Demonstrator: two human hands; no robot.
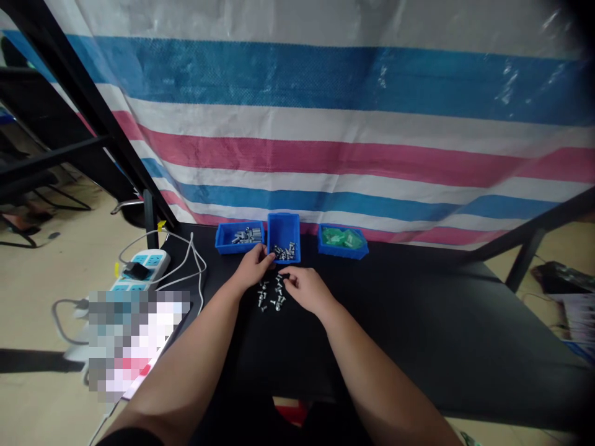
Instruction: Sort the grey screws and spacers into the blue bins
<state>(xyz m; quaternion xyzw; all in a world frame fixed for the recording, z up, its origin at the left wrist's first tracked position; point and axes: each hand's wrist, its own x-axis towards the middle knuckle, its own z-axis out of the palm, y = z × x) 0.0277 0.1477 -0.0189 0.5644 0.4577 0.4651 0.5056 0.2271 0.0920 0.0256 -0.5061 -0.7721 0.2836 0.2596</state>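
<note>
Against the left front corner of the middle blue bin (283, 230) is my left hand (253, 267), thumb and forefinger closed on the bin's edge. Small silvery screws (287, 252) lie in the front of that bin. My right hand (307, 287) is just in front of it, fingers curled and thumb close to the forefinger. Its fingertips are at the far end of a loose spread of screws (279, 301) on the black tabletop (390, 334); whatever they pinch is too small to make out. More screws (263, 296) lie below my left hand.
A blue bin of metal cylinders (224, 238) stands left of the middle one. Another blue bin (344, 251), with green plastic packets (343, 236), is at right. A power strip (155, 263) with white cables lies at left. A striped sheet (325, 155) hangs behind the table.
</note>
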